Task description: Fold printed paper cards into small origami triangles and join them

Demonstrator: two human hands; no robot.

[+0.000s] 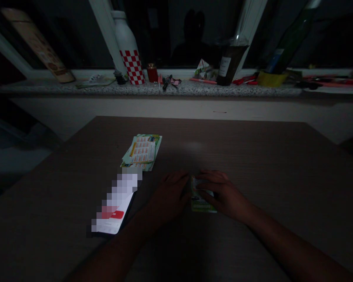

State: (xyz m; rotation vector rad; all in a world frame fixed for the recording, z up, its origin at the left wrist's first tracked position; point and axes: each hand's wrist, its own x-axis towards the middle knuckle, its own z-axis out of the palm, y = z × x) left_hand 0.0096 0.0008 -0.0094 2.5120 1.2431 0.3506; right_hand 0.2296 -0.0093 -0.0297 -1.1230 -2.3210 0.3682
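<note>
A small green printed card (202,204) lies on the dark wooden table (253,164) near its front middle. My right hand (220,194) rests on top of the card, fingers pressed down flat on it. My left hand (169,196) touches the card's left edge with curled fingers. Most of the card is hidden under both hands. The scene is very dim.
A small stack of green printed cards (142,152) lies left of centre. A white phone-like slab (117,207) lies beside my left forearm. On the stone windowsill (153,89) stand a red-checked white bottle (130,49), a dark jar (231,58), a green bottle (290,39) and small clutter.
</note>
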